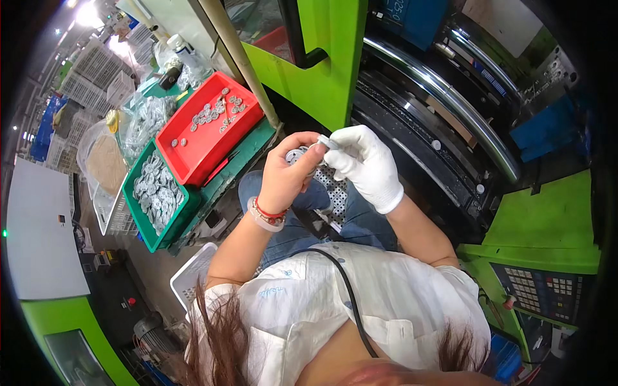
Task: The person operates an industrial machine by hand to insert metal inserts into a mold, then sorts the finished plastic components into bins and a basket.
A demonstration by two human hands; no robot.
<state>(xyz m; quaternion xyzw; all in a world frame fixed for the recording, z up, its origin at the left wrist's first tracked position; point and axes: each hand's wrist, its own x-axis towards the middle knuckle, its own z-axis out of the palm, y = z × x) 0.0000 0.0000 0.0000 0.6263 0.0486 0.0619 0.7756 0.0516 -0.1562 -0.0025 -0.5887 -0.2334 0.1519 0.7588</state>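
Note:
My bare left hand (288, 172), with a red string and a pale bangle at its wrist, is closed on small grey round parts. One grey round part (295, 155) shows in the curl of its fingers. Between both hands, a pale grey piece (327, 142) is pinched at the fingertips. My right hand (368, 168) wears a white knit glove and closes on that same piece from the other side. The gloved fingers partly cover it, so its full shape is hidden. Both hands are raised in front of my lap.
To the left, a red tray (182, 158) holds several round parts, beside a green bin (153, 246) heaped with grey ones. A green machine door (341, 96) stands ahead. Thick metal bars (444, 96) lie right of it, and a keypad panel (537, 293) is at lower right.

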